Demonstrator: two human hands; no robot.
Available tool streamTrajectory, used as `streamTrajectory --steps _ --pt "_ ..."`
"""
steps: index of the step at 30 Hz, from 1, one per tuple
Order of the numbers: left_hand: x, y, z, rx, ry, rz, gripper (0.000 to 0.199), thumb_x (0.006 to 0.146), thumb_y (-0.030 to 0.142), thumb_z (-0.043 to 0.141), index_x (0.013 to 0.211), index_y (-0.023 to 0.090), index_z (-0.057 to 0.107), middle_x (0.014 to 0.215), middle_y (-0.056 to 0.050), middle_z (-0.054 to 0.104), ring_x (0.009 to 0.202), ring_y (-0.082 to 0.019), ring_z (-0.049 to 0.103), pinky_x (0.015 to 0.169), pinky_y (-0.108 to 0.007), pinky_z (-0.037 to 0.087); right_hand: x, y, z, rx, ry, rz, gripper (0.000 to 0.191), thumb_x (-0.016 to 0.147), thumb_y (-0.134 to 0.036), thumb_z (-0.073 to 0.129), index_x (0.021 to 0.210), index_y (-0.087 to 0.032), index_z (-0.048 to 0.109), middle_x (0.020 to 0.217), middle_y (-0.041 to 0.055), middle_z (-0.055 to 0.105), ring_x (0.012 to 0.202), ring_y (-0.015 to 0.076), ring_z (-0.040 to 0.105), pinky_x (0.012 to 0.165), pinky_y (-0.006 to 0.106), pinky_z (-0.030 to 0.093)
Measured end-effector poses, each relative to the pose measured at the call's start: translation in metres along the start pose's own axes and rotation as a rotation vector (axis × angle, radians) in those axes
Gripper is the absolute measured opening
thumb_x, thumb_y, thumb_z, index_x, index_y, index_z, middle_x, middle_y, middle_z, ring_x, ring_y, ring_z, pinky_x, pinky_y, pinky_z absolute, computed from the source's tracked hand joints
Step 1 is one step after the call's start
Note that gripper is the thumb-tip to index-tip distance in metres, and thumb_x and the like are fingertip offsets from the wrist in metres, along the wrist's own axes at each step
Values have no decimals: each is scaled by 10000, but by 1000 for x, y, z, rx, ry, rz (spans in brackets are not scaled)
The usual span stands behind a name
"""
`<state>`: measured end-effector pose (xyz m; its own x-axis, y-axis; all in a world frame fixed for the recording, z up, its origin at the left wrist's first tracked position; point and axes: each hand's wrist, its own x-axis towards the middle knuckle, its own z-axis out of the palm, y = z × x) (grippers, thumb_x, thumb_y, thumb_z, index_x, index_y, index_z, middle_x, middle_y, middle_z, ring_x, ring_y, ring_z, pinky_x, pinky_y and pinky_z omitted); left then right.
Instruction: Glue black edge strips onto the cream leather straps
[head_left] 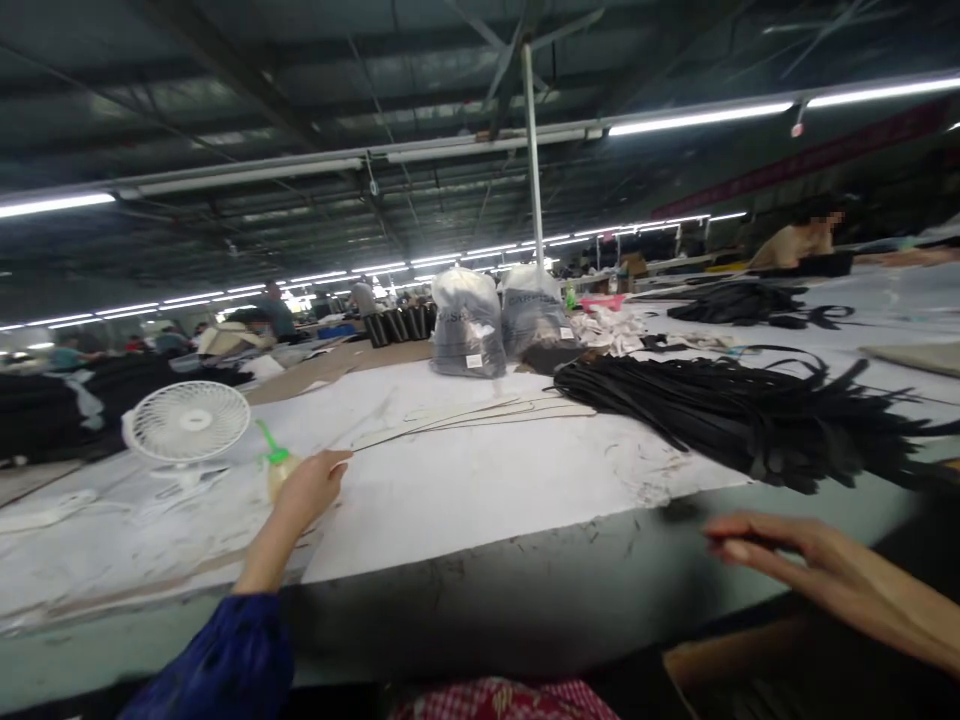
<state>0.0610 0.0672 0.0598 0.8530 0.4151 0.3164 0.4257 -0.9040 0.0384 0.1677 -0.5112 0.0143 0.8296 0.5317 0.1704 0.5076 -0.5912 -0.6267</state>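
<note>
My left hand (311, 490) reaches over the white-covered table, its fingers closed at the near end of long thin pale strips (465, 415) with dark edges. Close behind that hand stands a small bottle (276, 474) with a green cap and spout. My right hand (802, 555) hovers off the front table edge at the right, palm inward. Its thumb and fingers are loosely bent with a gap between them, and I see nothing held there. Beyond it lies a large bundle of black straps (735, 405), not touched by either hand.
A white fan (187, 425) stands at the left beside a white power strip (52, 512). Two filled plastic bags (469, 325) sit at the back near a metal pole (533, 160). More black straps (739, 302) lie at the back right, where another person (795, 245) leans over.
</note>
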Motion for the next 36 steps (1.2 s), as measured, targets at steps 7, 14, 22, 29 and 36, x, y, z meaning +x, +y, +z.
streamTrajectory --steps 7,14,22,29,36 --pt "15 2 50 -73 -58 0 439 906 255 399 1276 76 552 1310 -150 587 1203 -235 563 1032 -340 423 186 -78 -4 -391 -226 -246 379 840 -361 530 1126 -160 677 1106 118 682 969 275 646 867 369 496" --pt "12 3 71 -92 -34 53 411 940 249 349 1229 81 588 1312 -143 584 1223 -224 538 1059 -338 393 321 -135 103 -570 -306 -270 536 859 -385 540 1361 -198 508 1422 116 464 1272 291 458 1049 418 359" --pt "10 -1 73 -85 39 48 433 944 261 367 1313 75 496 1349 -155 546 1263 -222 496 1067 -339 382 338 -158 174 -596 -207 -299 530 879 -562 450 1294 -256 572 1311 169 518 1204 377 460 959 527 357" --pt "8 5 69 -144 -18 50 546 942 377 375 1401 81 399 1464 -164 413 1390 -272 320 1120 -444 299 275 -144 145 -565 -270 -555 264 871 -334 546 1103 -242 632 1149 79 616 1073 249 540 942 374 387" --pt "-38 35 47 -242 -226 311 490 955 442 310 1397 270 430 1508 -14 359 1406 -213 296 1148 -434 247 187 -104 76 -409 -305 -734 182 892 -224 473 895 -201 654 963 75 670 948 222 596 868 353 432"
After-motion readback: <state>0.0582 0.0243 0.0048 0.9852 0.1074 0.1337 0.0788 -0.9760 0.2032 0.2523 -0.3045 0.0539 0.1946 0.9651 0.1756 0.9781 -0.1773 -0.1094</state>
